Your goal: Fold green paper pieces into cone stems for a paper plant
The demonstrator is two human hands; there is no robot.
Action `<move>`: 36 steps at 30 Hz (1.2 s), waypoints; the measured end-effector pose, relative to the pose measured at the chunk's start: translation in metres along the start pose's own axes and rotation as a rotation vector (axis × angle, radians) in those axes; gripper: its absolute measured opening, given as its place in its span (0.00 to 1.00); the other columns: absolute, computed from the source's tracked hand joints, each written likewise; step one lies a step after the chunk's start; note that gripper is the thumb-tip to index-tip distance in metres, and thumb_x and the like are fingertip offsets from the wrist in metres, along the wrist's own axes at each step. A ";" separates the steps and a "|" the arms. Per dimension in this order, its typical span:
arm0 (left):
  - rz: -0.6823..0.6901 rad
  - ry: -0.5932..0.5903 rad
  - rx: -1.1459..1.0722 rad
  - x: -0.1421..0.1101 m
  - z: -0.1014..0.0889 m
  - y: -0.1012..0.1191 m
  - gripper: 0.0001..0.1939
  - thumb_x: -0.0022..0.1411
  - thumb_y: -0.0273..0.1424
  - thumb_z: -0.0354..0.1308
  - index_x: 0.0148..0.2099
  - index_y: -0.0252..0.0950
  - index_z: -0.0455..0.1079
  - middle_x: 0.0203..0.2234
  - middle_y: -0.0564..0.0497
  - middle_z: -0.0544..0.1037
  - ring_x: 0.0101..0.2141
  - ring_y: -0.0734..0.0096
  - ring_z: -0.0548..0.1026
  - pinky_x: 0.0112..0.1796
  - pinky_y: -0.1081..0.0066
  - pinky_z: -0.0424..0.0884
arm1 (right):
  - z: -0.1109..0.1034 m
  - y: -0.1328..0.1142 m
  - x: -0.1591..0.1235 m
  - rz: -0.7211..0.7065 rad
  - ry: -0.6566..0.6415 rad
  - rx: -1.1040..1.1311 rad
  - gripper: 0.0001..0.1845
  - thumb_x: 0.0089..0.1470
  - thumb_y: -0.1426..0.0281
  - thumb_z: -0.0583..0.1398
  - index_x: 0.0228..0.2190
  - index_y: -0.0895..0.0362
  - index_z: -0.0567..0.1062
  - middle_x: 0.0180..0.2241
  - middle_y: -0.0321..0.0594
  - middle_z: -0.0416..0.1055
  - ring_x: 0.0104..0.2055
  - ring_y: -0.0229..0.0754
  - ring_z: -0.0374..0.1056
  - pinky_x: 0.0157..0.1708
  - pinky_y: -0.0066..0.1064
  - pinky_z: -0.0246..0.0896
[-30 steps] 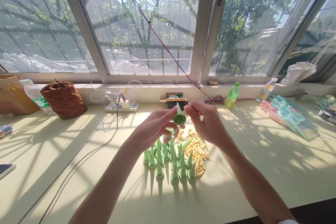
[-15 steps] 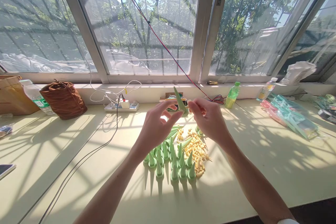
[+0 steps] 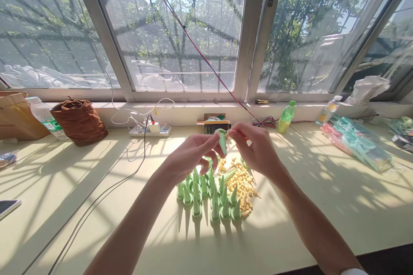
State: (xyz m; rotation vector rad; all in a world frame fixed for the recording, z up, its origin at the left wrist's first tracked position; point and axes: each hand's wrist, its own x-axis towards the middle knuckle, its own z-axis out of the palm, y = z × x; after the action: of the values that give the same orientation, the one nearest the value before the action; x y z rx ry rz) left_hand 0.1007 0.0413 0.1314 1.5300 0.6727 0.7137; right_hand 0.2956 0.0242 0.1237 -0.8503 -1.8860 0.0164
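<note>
Smooth green cone (image 3: 222,142) flipped tip-down | left hand (image 3: 196,151) pinching it | right hand (image 3: 251,144) pinching small tan piece (image 3: 227,135) alongside

Looks forward and down from the person's head, near the table (image 3: 174,253). Faces the windows (image 3: 145,51) beyond its far edge.

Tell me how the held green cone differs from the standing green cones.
The held green cone points tip-down; the standing green cones point tip-up. The held green cone is raised in the left hand; the standing green cones rest on the table. Both are green and tapered.
</note>
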 end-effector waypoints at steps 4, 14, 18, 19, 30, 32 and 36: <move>0.038 0.033 0.024 0.001 -0.001 -0.001 0.19 0.60 0.45 0.62 0.35 0.31 0.73 0.28 0.50 0.72 0.22 0.78 0.69 0.16 0.81 0.59 | 0.000 0.000 0.000 -0.002 -0.016 -0.011 0.16 0.66 0.68 0.53 0.25 0.56 0.64 0.20 0.29 0.58 0.22 0.31 0.52 0.25 0.25 0.48; 0.554 0.524 0.568 0.005 0.014 -0.009 0.16 0.54 0.33 0.69 0.45 0.36 0.73 0.36 0.51 0.77 0.27 0.77 0.74 0.25 0.77 0.74 | 0.003 -0.002 0.001 0.158 -0.020 -0.024 0.22 0.67 0.63 0.50 0.21 0.55 0.59 0.16 0.28 0.53 0.19 0.32 0.49 0.23 0.27 0.45; 0.486 0.532 0.614 0.004 0.015 -0.008 0.19 0.57 0.37 0.67 0.50 0.39 0.71 0.42 0.49 0.76 0.29 0.75 0.76 0.21 0.78 0.73 | 0.004 -0.001 0.000 0.205 0.012 0.019 0.22 0.66 0.61 0.51 0.21 0.56 0.60 0.16 0.29 0.55 0.19 0.32 0.52 0.23 0.28 0.45; 0.423 0.496 0.561 0.004 0.013 -0.007 0.21 0.57 0.38 0.67 0.51 0.39 0.70 0.41 0.48 0.76 0.28 0.74 0.76 0.19 0.78 0.72 | 0.004 0.000 0.000 0.214 0.028 0.027 0.22 0.66 0.61 0.52 0.21 0.56 0.62 0.16 0.29 0.56 0.19 0.33 0.53 0.23 0.28 0.46; 0.020 0.028 -0.056 0.001 0.005 0.002 0.30 0.64 0.54 0.51 0.37 0.29 0.74 0.31 0.42 0.76 0.22 0.72 0.73 0.13 0.79 0.62 | 0.003 0.000 0.000 0.058 0.021 0.046 0.14 0.65 0.67 0.54 0.27 0.56 0.68 0.21 0.30 0.62 0.23 0.32 0.56 0.26 0.25 0.52; 0.028 -0.002 -0.071 0.001 0.004 0.002 0.27 0.63 0.52 0.54 0.39 0.30 0.75 0.32 0.43 0.77 0.23 0.74 0.73 0.14 0.80 0.63 | 0.003 -0.001 -0.001 0.034 0.001 0.026 0.14 0.65 0.68 0.53 0.27 0.56 0.68 0.21 0.30 0.61 0.22 0.32 0.55 0.26 0.25 0.51; 0.072 -0.003 -0.059 0.001 0.002 0.001 0.23 0.63 0.49 0.57 0.40 0.31 0.75 0.31 0.45 0.76 0.24 0.75 0.73 0.15 0.80 0.63 | 0.002 0.000 -0.001 0.023 -0.021 -0.021 0.15 0.66 0.66 0.53 0.27 0.56 0.67 0.21 0.31 0.61 0.22 0.32 0.54 0.26 0.25 0.50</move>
State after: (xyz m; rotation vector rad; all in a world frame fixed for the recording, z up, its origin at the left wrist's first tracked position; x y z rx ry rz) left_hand 0.1032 0.0407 0.1325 1.5069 0.5917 0.7786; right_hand 0.2940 0.0240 0.1220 -0.8886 -1.8991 0.0199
